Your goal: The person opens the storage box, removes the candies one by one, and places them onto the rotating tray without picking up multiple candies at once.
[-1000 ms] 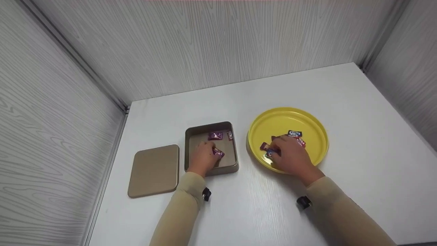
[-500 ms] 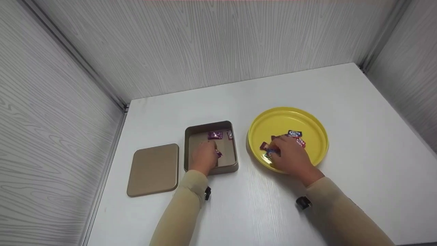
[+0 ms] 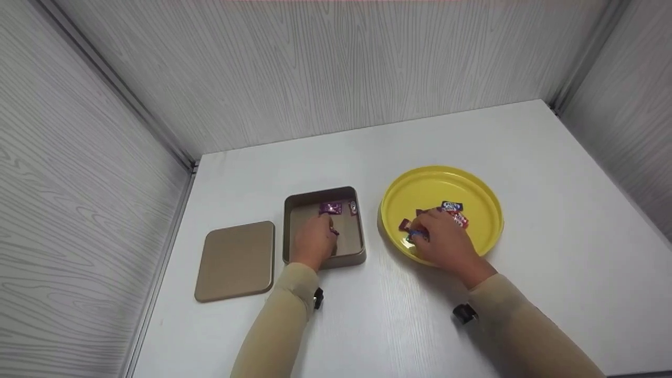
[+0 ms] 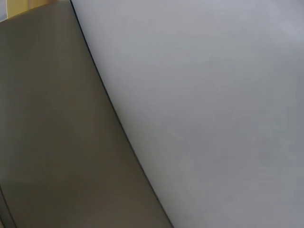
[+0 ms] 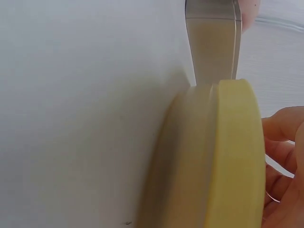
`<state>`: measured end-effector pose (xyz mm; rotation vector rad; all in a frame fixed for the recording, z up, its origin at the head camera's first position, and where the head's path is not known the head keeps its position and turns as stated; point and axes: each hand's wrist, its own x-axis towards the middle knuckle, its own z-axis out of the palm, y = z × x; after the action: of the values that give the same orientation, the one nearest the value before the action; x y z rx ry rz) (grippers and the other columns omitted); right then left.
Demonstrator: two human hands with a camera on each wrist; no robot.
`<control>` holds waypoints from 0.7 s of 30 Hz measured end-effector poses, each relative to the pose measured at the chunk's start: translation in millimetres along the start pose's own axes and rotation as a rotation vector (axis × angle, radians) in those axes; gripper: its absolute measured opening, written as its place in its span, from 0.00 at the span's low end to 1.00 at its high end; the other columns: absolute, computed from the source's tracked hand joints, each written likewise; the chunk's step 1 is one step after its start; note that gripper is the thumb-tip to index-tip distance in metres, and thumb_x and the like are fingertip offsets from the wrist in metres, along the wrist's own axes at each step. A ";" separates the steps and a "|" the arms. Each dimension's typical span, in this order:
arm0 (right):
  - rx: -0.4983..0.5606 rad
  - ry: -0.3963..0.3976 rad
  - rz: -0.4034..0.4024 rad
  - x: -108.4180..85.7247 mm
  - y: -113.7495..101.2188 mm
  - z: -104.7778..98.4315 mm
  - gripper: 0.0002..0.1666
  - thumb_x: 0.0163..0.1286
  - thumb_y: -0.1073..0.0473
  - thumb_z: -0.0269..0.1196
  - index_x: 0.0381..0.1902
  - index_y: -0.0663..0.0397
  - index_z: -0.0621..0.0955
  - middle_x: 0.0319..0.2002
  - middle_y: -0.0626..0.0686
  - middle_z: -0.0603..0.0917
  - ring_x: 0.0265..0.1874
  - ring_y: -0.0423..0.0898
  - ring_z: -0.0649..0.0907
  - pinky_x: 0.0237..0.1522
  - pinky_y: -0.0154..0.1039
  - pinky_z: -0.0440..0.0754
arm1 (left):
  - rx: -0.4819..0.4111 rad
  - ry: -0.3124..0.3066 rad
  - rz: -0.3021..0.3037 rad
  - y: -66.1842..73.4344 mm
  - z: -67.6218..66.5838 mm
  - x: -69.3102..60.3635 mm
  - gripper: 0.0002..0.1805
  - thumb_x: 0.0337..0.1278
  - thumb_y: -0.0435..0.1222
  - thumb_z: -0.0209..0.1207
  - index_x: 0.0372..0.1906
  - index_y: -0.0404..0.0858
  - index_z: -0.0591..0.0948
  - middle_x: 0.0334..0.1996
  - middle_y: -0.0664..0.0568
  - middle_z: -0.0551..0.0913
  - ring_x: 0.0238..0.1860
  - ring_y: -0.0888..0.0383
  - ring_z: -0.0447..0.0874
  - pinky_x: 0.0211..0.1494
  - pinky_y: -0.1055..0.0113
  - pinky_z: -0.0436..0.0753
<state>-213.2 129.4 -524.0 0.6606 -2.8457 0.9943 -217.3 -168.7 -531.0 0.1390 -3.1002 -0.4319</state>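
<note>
In the head view, my left hand point(image 3: 315, 240) reaches down into a square bronze tin point(image 3: 349, 261), fingers curled. It pinches a purple-wrapped candy point(image 3: 334, 231), mostly hidden by the fingers. Another purple-wrapped candy point(image 3: 331, 208) and a smaller wrapped candy point(image 3: 353, 207) lie at the tin's far side. Over the round yellow tray point(image 3: 420, 184), my right hand point(image 3: 446, 241) has thumb and fingers on a blue-wrapped candy point(image 3: 416, 234). Around it lie a dark purple candy point(image 3: 405, 224), a blue-and-white one point(image 3: 452, 206) and a red one point(image 3: 461, 219).
The tin's flat bronze lid point(image 3: 236, 261) lies on the white table point(image 3: 378, 315) left of the tin. Wood-grain panels point(image 3: 315, 68) stand behind and on both sides. The left wrist view shows mainly the tin's side wall point(image 4: 61, 118) and the tabletop.
My left hand has closed over the purple candy inside the tin, which now shows less between the fingers. My right hand has stayed nearly still in the tray.
</note>
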 end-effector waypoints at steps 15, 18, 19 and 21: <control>0.071 0.008 -0.145 3.0 -38.2 8.8 0.19 0.65 0.60 0.69 0.54 0.49 0.82 0.50 0.51 0.79 0.47 0.46 0.80 0.51 0.45 0.82 | -0.316 0.161 0.066 36.8 -18.6 -25.7 0.10 0.61 0.37 0.63 0.47 0.45 0.80 0.41 0.56 0.77 0.41 0.59 0.76 0.46 0.62 0.79; 0.080 -0.006 -0.166 3.3 -47.7 9.2 0.24 0.65 0.58 0.70 0.58 0.46 0.79 0.53 0.51 0.79 0.48 0.46 0.80 0.52 0.44 0.82 | -0.399 0.125 0.095 53.5 -25.2 -32.5 0.11 0.59 0.38 0.65 0.46 0.46 0.80 0.40 0.57 0.79 0.41 0.60 0.78 0.47 0.62 0.80; 0.073 -0.013 -0.170 3.5 -50.0 9.3 0.25 0.64 0.58 0.71 0.60 0.45 0.79 0.53 0.51 0.79 0.49 0.45 0.80 0.53 0.44 0.81 | -0.422 0.113 0.105 58.2 -26.4 -34.5 0.11 0.59 0.37 0.65 0.46 0.46 0.80 0.40 0.57 0.79 0.41 0.60 0.78 0.47 0.62 0.80; 0.055 -0.022 -0.181 4.0 -53.1 9.9 0.27 0.64 0.57 0.71 0.61 0.45 0.78 0.54 0.49 0.78 0.50 0.43 0.79 0.55 0.43 0.80 | -0.459 0.088 0.123 66.2 -27.6 -38.0 0.12 0.58 0.37 0.66 0.47 0.46 0.80 0.39 0.58 0.79 0.41 0.60 0.78 0.46 0.62 0.80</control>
<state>-194.0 84.7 -500.2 0.9200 -2.7249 1.0445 -184.6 -109.4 -486.2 -0.0360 -2.8107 -1.0759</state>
